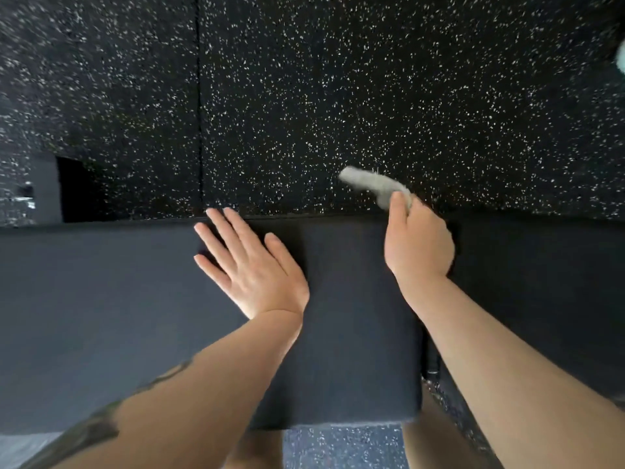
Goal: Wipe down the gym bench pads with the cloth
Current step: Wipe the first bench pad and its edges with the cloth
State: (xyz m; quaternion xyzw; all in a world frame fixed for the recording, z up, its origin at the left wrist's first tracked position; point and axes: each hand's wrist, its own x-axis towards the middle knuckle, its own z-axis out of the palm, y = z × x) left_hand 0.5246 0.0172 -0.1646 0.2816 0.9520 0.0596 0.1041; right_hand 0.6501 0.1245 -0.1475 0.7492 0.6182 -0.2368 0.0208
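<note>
A gym: black rubber floor (338,96) flecked with white, and dark padded bench pads (84,316) in front.

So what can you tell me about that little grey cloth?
The cloth is small, pale grey and soft-looking, perhaps fuzzy, though blurred. It is bunched up, not spread flat. The right hand grips one end, and the free end sticks out up and to the left, over the speckled floor past the pad's far edge. Nothing else touches it.
</note>
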